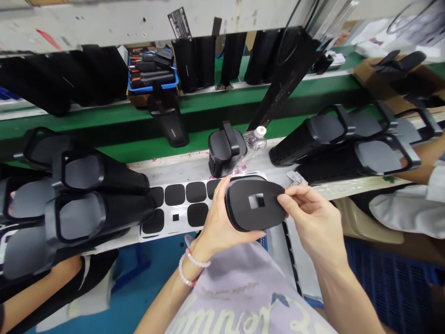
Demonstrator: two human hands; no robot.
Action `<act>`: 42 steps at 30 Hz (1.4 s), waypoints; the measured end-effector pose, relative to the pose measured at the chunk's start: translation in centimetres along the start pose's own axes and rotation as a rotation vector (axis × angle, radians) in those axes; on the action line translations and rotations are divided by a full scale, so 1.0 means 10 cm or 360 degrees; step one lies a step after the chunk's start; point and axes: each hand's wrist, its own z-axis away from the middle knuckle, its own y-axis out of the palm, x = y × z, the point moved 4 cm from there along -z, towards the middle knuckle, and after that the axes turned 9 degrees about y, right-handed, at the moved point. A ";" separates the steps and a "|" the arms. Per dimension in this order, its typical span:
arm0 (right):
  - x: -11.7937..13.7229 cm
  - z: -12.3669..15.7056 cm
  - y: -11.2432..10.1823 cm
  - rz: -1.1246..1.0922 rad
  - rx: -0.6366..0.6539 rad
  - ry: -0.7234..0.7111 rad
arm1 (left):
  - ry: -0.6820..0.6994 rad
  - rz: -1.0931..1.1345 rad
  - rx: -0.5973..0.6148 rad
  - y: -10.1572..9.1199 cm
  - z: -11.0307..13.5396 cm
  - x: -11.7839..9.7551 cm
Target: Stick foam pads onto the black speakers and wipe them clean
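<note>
My left hand [222,218] wraps round a black rounded housing [232,221], holding its flat end up toward me. A thin black pad [271,197] with a square cut-out lies over that end, and a pale shiny patch shows through the hole. At the pad's right edge, my right hand [314,218] pinches it between thumb and fingers. Beneath my left hand lies a white backing sheet [181,226] of black rounded pads, with one spot bare but for a small black square. Just behind stands a black handled container [225,148].
Black handled containers [81,171] crowd the left, and more [330,127] stand at right. A clear bottle [257,138] is behind my hands. A blue tray [153,88] of tools sits on the far ledge. Other people's arms [45,287] show at both sides.
</note>
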 end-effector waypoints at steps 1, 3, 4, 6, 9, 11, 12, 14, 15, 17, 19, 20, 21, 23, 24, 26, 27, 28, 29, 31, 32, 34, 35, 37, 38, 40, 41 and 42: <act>0.01 0.01 0.01 0.0009 -0.0011 0.0002 | -0.0002 -0.0004 0.0000 0.00 0.00 0.00; 0.01 0.02 0.01 0.0024 -0.0033 0.0003 | 0.0004 -0.0008 -0.0004 0.00 0.00 -0.01; 0.01 0.03 0.02 0.0036 -0.0046 0.0003 | 0.0011 -0.0009 -0.0005 0.00 -0.01 -0.02; 0.00 0.04 0.02 0.0072 -0.0073 -0.0009 | 0.0028 -0.0015 -0.0003 -0.01 -0.01 -0.03; -0.01 0.07 0.02 0.0122 -0.0111 -0.0039 | 0.0026 -0.0021 -0.0001 -0.01 -0.02 -0.05; -0.02 0.09 0.02 0.0126 -0.0124 -0.0066 | 0.0012 -0.0017 0.0002 -0.01 -0.02 -0.06; -0.02 0.10 0.02 0.0119 -0.0126 -0.0081 | 0.0009 -0.0016 0.0004 -0.01 -0.02 -0.07; -0.02 0.11 0.02 0.0096 -0.0126 -0.0109 | 0.0009 -0.0015 0.0009 -0.01 -0.02 -0.07; -0.02 0.11 0.02 0.0088 -0.0124 -0.0120 | 0.0009 -0.0013 0.0009 -0.01 -0.02 -0.06; -0.02 0.10 0.02 0.0082 -0.0126 -0.0140 | 0.0015 -0.0004 0.0005 0.00 -0.02 -0.05; -0.03 0.08 0.00 0.0064 -0.0133 -0.0157 | 0.0029 0.0007 0.0001 0.00 -0.02 -0.03; -0.04 0.07 -0.01 0.0044 -0.0139 -0.0164 | 0.0040 0.0009 0.0001 0.00 -0.02 -0.02; -0.05 0.06 -0.02 0.0022 -0.0146 -0.0168 | 0.0050 0.0010 0.0002 0.00 -0.02 -0.02; -0.07 0.04 -0.04 -0.0007 -0.0148 -0.0168 | 0.0068 0.0006 0.0004 0.00 -0.03 -0.01; -0.07 0.04 -0.04 -0.0008 -0.0143 -0.0171 | 0.0076 0.0003 0.0005 0.00 -0.03 -0.01; -0.07 0.03 -0.03 0.0011 -0.0123 -0.0184 | 0.0087 -0.0008 0.0007 0.00 -0.03 -0.02; -0.06 0.03 -0.02 0.0023 -0.0115 -0.0194 | 0.0090 -0.0013 0.0006 -0.01 -0.03 -0.02; -0.05 0.04 -0.01 0.0033 -0.0113 -0.0205 | 0.0094 -0.0019 0.0006 -0.01 -0.04 -0.02; -0.04 0.04 0.00 0.0042 -0.0114 -0.0215 | 0.0100 -0.0022 0.0005 -0.01 -0.04 -0.02; -0.02 0.04 0.03 0.0055 -0.0118 -0.0231 | 0.0114 -0.0021 0.0002 -0.01 -0.05 -0.02; -0.01 0.04 0.03 0.0060 -0.0118 -0.0237 | 0.0119 -0.0017 0.0001 -0.01 -0.05 -0.03; -0.01 0.04 0.04 0.0077 -0.0117 -0.0247 | 0.0117 -0.0010 0.0001 -0.01 -0.05 -0.03; -0.01 0.04 0.04 0.0088 -0.0115 -0.0252 | 0.0113 -0.0010 0.0001 -0.01 -0.05 -0.03; -0.02 0.05 0.04 0.0106 -0.0113 -0.0257 | 0.0106 -0.0021 0.0002 -0.01 -0.06 -0.03; -0.02 0.05 0.04 0.0110 -0.0112 -0.0258 | 0.0105 -0.0032 0.0003 -0.01 -0.06 -0.03; -0.03 0.05 0.03 0.0110 -0.0110 -0.0251 | 0.0107 -0.0049 0.0007 -0.01 -0.06 -0.03; -0.03 0.05 0.03 0.0110 -0.0114 -0.0246 | 0.0106 -0.0052 0.0010 -0.01 -0.06 -0.03; -0.03 0.05 0.03 0.0112 -0.0120 -0.0242 | 0.0104 -0.0051 0.0014 -0.02 -0.06 -0.03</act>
